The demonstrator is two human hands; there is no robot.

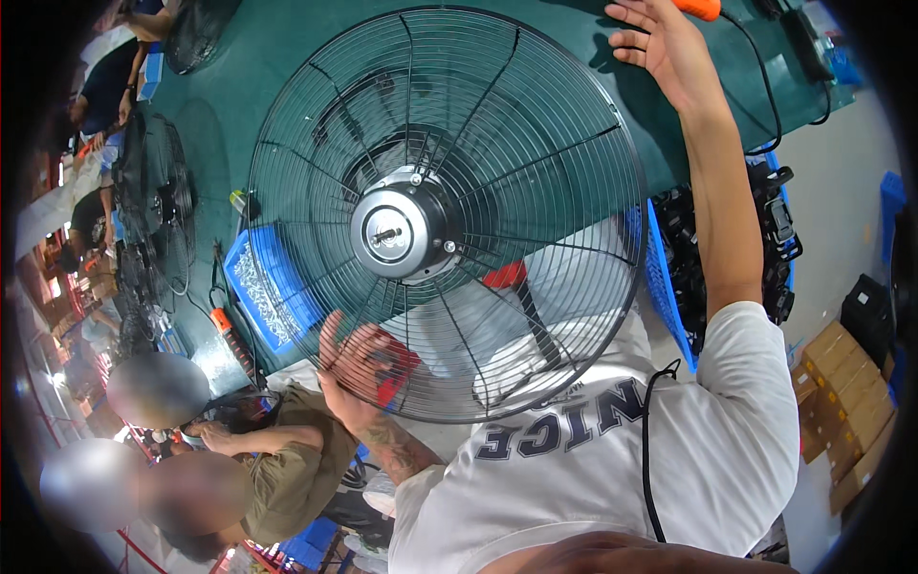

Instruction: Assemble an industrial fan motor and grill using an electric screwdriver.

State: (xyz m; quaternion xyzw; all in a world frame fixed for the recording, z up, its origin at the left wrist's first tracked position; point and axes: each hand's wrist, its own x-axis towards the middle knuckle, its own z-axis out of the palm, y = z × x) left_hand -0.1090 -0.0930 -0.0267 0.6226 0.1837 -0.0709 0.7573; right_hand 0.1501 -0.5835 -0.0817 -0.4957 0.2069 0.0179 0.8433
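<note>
A large round black wire fan guard point(535, 206) with a silver-black motor point(397, 231) at its centre fills the middle of the view. The bare motor shaft points toward me. My left hand point(359, 368) holds the guard's lower left rim, its fingers partly seen through the wires. At the upper right, my right hand point(660, 48) is away from the guard, over the green table point(669, 143), with fingers apart and nothing visible in them. Just beyond it is an orange corded tool point(700, 8), partly cut off by the picture's edge.
A blue bin of small screws point(273, 287) stands left of the guard beside an orange-handled screwdriver point(229, 337). To the right, a blue crate point(669, 287) holds black parts. Other fans point(158, 201) and people are at the left; cardboard boxes point(841, 383) are stacked right.
</note>
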